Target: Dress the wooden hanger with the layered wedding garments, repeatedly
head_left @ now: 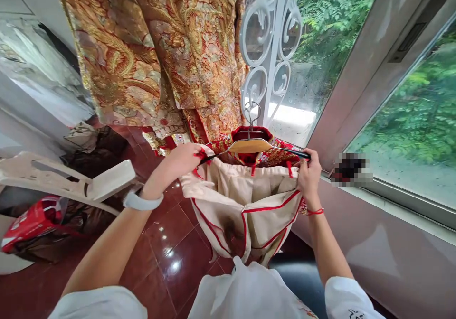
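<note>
A cream skirt with red piping and red loops on its elastic waistband spreads between my two hands. Its inside faces up, with a brownish shadowed patch low in the middle. Behind the waistband is a hanger with a wooden centre, metal arms and black ends. My left hand is closed at the hanger's left end, on the waistband and a red loop; its fingertips are partly hidden. Around the black right end and the waistband's edge, my right hand is closed. Close behind hangs a red embroidered garment.
A gold and red embroidered garment hangs in front, beside a white scrollwork grille. Window frames stand at right above a sill. A white chair and a red bag are at left. A black seat is below.
</note>
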Available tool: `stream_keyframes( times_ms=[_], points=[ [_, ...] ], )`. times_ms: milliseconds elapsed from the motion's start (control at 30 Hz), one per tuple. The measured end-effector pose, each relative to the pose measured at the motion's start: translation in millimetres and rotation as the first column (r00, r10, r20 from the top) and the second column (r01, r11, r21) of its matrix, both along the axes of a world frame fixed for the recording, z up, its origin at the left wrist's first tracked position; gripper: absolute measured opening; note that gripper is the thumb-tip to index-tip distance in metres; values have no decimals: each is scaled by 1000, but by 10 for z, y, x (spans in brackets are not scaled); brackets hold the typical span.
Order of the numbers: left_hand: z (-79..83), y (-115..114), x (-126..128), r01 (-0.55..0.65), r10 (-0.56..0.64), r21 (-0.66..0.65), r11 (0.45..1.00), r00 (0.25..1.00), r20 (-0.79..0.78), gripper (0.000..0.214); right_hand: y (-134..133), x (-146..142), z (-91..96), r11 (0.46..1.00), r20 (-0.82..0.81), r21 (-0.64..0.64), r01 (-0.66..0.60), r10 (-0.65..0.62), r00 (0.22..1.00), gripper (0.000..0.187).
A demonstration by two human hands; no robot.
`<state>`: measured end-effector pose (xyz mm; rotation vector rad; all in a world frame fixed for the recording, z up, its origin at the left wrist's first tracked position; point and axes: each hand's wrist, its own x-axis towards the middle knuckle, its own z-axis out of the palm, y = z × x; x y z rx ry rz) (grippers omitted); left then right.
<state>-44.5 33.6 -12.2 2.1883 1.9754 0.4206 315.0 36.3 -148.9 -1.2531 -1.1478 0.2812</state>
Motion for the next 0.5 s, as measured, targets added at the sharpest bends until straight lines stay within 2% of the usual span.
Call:
stream_keyframes(
  times_ms=[100, 167, 267, 333, 400, 467, 500],
  points=[
    [-93, -21, 346, 24, -5, 72, 997, 969, -249, 22, -93, -176, -69, 1000, -44, -27, -12, 11, 999, 31],
    [-202, -22, 443, 30, 27, 169, 985, 945, -327, 28, -150, -212, -130, 997, -78, -21, -74, 72, 994, 41],
    [-321, -32, 438, 76, -2, 185, 980, 929, -370, 36, -264, -52, -353, 991, -209, 1, -135, 133, 969, 63],
    [-359, -48, 424, 77, -20, 138, 987, 926, -377, 38, -308, 195, -624, 999, -324, -19, -35, 27, 946, 67],
    [-381, -65, 452, 62, -24, 89, 994, 925, -380, 40, -262, 516, -936, 983, -336, -151, 100, -146, 930, 66],
    [-395, -78, 524, 55, -30, 53, 997, 920, -390, 42, -105, 850, -1202, 914, -152, -370, 167, -236, 960, 66],
    [-398, -84, 568, 52, -32, 41, 998, 919, -394, 43, 7, 1002, -1299, 858, -7, -479, 185, -215, 977, 66]
  ],
)
